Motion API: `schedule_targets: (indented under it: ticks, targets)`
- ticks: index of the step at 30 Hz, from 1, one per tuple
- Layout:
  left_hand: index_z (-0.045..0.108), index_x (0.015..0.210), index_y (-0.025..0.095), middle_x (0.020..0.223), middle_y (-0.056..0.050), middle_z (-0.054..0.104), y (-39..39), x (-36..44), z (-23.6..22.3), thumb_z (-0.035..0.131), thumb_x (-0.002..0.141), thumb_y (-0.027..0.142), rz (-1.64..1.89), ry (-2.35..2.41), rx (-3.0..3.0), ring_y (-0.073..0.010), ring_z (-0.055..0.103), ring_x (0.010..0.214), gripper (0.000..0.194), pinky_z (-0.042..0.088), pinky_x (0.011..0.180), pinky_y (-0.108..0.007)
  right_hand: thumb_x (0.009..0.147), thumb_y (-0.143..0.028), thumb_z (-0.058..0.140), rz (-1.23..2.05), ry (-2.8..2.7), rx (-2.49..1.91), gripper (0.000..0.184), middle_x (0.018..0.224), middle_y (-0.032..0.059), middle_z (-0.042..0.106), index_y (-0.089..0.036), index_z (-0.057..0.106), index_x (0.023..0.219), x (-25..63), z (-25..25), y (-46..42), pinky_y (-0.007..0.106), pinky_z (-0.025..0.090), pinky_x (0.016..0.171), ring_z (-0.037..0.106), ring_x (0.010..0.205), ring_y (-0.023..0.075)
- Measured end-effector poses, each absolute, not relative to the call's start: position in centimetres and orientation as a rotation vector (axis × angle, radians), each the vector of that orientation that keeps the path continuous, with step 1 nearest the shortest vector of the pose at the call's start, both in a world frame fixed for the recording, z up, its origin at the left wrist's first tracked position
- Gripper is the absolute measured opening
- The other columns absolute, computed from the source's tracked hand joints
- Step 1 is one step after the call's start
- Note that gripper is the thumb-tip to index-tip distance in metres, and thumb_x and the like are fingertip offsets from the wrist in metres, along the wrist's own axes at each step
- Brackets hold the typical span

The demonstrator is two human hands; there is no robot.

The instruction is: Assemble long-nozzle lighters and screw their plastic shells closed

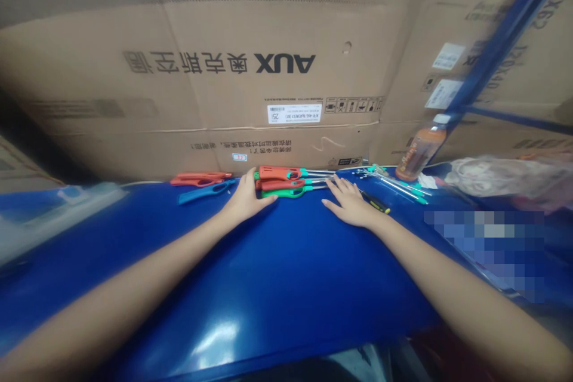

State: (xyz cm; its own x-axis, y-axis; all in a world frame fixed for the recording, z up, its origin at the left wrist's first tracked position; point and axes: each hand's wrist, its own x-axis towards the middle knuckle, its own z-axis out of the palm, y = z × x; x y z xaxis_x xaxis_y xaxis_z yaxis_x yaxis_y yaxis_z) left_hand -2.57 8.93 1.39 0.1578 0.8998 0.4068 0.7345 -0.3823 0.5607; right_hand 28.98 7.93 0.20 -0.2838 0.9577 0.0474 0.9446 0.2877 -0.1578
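Several long-necked lighters lie in a bundle at the back of the blue table. Red handles show on the upper ones (280, 173), and a green-handled lighter (286, 194) is at the front. My left hand (244, 198) rests against the handle ends, thumb spread apart from the fingers. On the metal neck end lies my right hand (349, 202), its fingers stretched out and spread. Neither hand is closed around a lighter. Left of my left hand are a red handle piece (201, 179) and a blue handle piece (206, 191). A black and yellow screwdriver (376, 203) sits beside my right hand.
Metal lighter necks with teal ends (403, 188) lie at the right, near an orange drink bottle (421, 149). A white plastic bag (492, 176) is further right. Printed cardboard (215, 95) walls the back of the blue table (277, 286). Clear plastic (58, 215) lies left.
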Motion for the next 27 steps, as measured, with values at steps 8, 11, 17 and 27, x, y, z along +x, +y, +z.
schedule_targets:
  ticks: [8,11,17,27]
  targets:
    - [0.033,0.146,0.015,0.145,-0.020,0.054,9.2,-1.4,0.4,0.078,0.074,0.030,1.106,1.302,1.884,-0.0299,0.056,0.133,0.087,0.047,0.111,-0.045,0.096,-0.070,0.029,0.221,-2.425,-1.735,0.089,0.168,0.0183,0.009,-0.013,0.015,0.162,29.4,-0.3,8.6,0.057,0.014,0.125,0.009,0.155,0.0361]
    - [0.041,0.142,0.017,0.145,-0.019,0.054,9.4,-1.4,0.2,0.082,0.071,0.031,1.145,1.339,1.837,-0.0316,0.056,0.132,0.083,0.048,0.110,-0.047,0.095,-0.072,0.028,0.197,-2.430,-1.666,0.087,0.168,0.0172,0.012,-0.018,0.018,0.162,29.8,-0.9,9.0,0.060,0.017,0.124,0.012,0.155,0.0368]
    - [0.049,0.134,0.015,0.142,-0.020,0.056,9.4,-1.8,1.3,0.088,0.066,0.032,1.123,1.484,1.886,-0.0391,0.050,0.137,0.080,0.046,0.111,-0.055,0.095,-0.072,0.030,0.170,-2.416,-1.701,0.086,0.168,0.0162,0.014,-0.019,0.020,0.162,29.8,-0.9,8.9,0.060,0.019,0.123,0.013,0.155,0.0382]
    - [0.035,0.149,0.019,0.149,-0.018,0.052,9.9,-2.5,1.0,0.087,0.064,0.033,0.980,1.256,2.075,-0.0346,0.051,0.138,0.100,0.040,0.116,-0.051,0.096,-0.070,0.029,0.145,-2.423,-1.722,0.082,0.168,0.0161,0.016,-0.019,0.025,0.161,29.4,-0.6,8.5,0.058,0.019,0.123,0.016,0.154,0.0371]
